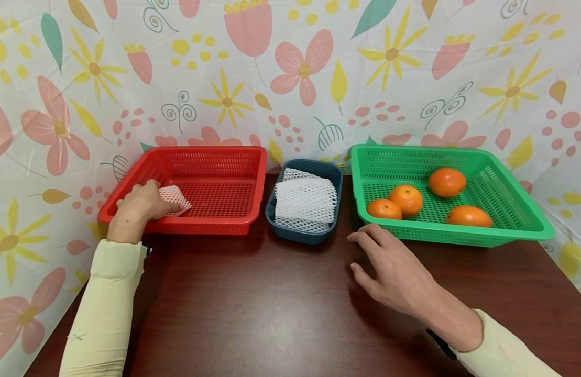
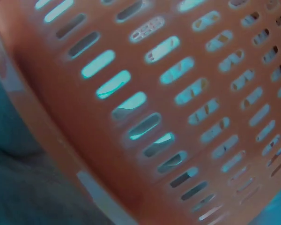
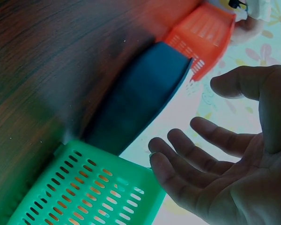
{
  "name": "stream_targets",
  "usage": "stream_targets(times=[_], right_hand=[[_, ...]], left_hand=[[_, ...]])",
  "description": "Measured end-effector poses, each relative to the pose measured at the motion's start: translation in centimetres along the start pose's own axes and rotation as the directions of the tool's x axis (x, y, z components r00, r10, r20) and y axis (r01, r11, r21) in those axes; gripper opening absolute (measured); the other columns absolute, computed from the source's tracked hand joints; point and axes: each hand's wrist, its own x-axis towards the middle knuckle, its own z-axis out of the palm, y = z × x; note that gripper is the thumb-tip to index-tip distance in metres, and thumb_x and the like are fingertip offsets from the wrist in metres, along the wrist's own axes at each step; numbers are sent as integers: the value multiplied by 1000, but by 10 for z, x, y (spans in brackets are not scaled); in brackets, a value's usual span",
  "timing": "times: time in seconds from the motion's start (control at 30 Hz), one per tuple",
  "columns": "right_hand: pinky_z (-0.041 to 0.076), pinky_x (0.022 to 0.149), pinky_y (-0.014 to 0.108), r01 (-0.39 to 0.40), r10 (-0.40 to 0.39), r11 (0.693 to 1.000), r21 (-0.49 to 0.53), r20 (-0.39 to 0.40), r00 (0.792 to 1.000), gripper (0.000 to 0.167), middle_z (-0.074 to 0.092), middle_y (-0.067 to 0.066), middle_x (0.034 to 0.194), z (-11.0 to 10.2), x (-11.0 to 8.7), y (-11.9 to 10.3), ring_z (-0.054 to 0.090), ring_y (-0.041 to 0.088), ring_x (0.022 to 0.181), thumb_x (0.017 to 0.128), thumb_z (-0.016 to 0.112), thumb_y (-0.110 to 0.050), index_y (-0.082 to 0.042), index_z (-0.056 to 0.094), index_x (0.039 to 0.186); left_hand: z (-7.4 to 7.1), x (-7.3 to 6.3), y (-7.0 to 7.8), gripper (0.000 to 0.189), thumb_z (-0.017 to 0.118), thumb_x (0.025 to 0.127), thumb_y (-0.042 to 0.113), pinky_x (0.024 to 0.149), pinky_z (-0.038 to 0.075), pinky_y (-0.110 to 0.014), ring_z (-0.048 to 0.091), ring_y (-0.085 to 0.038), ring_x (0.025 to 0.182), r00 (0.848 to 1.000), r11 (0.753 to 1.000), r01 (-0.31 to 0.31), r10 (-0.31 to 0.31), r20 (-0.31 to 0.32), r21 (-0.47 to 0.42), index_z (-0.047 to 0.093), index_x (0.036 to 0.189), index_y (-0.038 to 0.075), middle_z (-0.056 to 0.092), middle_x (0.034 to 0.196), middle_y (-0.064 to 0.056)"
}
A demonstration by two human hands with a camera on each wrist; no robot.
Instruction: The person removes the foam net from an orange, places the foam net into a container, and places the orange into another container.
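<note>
My left hand (image 1: 141, 204) reaches into the left part of the red basket (image 1: 238, 225), its fingers over a foam net sleeve (image 1: 175, 200) that it holds. The sleeve looks pinkish against the red, and the hand hides whatever may be inside it. Only the basket's slotted wall (image 2: 131, 117) fills the left wrist view. By the front left corner of the green basket (image 1: 507, 238), my right hand (image 1: 398, 275) hovers above the table with loosely bent fingers, holding nothing. Several oranges (image 1: 447, 182) lie in that basket.
Between the two baskets stands a dark blue tub (image 1: 303, 238) with white foam net sleeves (image 1: 305, 200) stacked in it. All three containers are lined up along a flower-patterned backdrop (image 1: 299, 104) at the back of the dark wooden table (image 1: 271, 314).
</note>
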Motion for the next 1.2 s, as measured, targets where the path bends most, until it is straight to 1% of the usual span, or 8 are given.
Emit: stream_targets(times=[0.2, 0.4, 0.57, 0.67, 0.87, 0.97, 1.1, 1.2], right_hand=[[56, 89, 45, 7, -7, 1000, -6, -2, 1000, 43, 60, 5, 119, 1, 0, 0, 62, 22, 101, 86, 80, -17, -7, 65, 126], [57, 89, 44, -8, 8, 1000, -10, 39, 999, 43, 60, 4, 121, 2, 0, 0, 61, 21, 100, 88, 80, -21, -9, 65, 127], [56, 87, 43, 4, -4, 1000, -16, 43, 999, 42, 60, 5, 120, 3, -1, 0, 61, 21, 98, 88, 81, -22, -8, 66, 125], [56, 86, 43, 11, -10, 1000, -16, 40, 999, 41, 60, 5, 120, 3, -1, 0, 61, 21, 97, 88, 81, -21, -9, 67, 124], [57, 84, 42, 16, -15, 1000, -21, 66, 998, 36, 60, 5, 118, 5, -1, 0, 60, 21, 95, 88, 81, -22, -9, 69, 119], [57, 84, 43, 18, -17, 1000, -24, 66, 998, 35, 60, 5, 118, 5, -2, 0, 60, 21, 95, 88, 81, -22, -9, 69, 119], [57, 85, 43, 18, -16, 1000, -26, 61, 998, 37, 60, 5, 119, 6, -2, 0, 61, 22, 95, 88, 81, -22, -9, 68, 120], [56, 84, 43, 18, -16, 999, -26, 64, 998, 38, 60, 6, 119, 6, -2, 0, 60, 22, 95, 88, 81, -22, -9, 68, 120]], left_hand=[[1, 1, -2, 78, 82, 85, 38, 92, 47, -72, 59, -45, 96, 1000, 1000, 9, -9, -26, 6, 45, 133, -11, 61, 110, -31], [1, 0, -5, 72, 82, 85, 37, 88, 50, -68, 59, -44, 92, 999, 1000, 8, -8, -33, -5, 49, 128, -11, 63, 107, -30], [2, 1, -3, 66, 81, 86, 37, 80, 54, -59, 61, -41, 86, 999, 1000, 16, -15, -40, 18, 58, 123, -12, 67, 101, -28], [3, 1, -3, 65, 80, 87, 38, 81, 54, -59, 57, -44, 92, 999, 999, 16, -15, -37, 33, 61, 123, -14, 61, 106, -32], [3, 2, -3, 72, 81, 85, 39, 87, 52, -67, 48, -51, 101, 999, 999, 15, -14, -29, 45, 59, 124, -17, 48, 114, -36], [4, 2, -3, 70, 82, 85, 39, 85, 55, -64, 53, -49, 97, 999, 999, 8, -6, -36, 43, 61, 122, -16, 55, 112, -36], [5, 2, -3, 62, 84, 85, 37, 80, 59, -57, 61, -41, 86, 999, 1000, -2, 3, -37, 8, 65, 118, -12, 69, 100, -28], [5, 2, -3, 61, 84, 85, 37, 78, 60, -56, 62, -39, 82, 999, 1000, -3, 2, -34, -5, 65, 118, -11, 71, 97, -26]])
